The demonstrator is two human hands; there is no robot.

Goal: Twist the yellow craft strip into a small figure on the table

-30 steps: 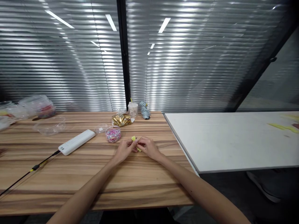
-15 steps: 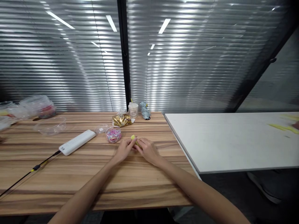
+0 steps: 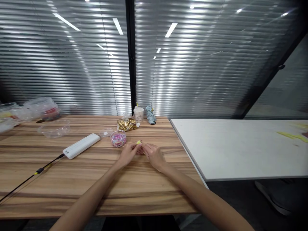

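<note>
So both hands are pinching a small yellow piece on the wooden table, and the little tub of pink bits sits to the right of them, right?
Not quite: in the head view the tub of pink bits sits left of the hands. Left hand and right hand do pinch the yellow piece over the wooden table.

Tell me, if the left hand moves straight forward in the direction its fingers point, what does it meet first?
Probably the right hand: the left hand points toward it, both pinching the small yellow piece between them.

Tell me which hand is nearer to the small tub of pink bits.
Left. The left hand lies just right of the tub, slightly nearer the camera; the right hand is beyond it, farther right. Both pinch a small yellow piece.
</note>
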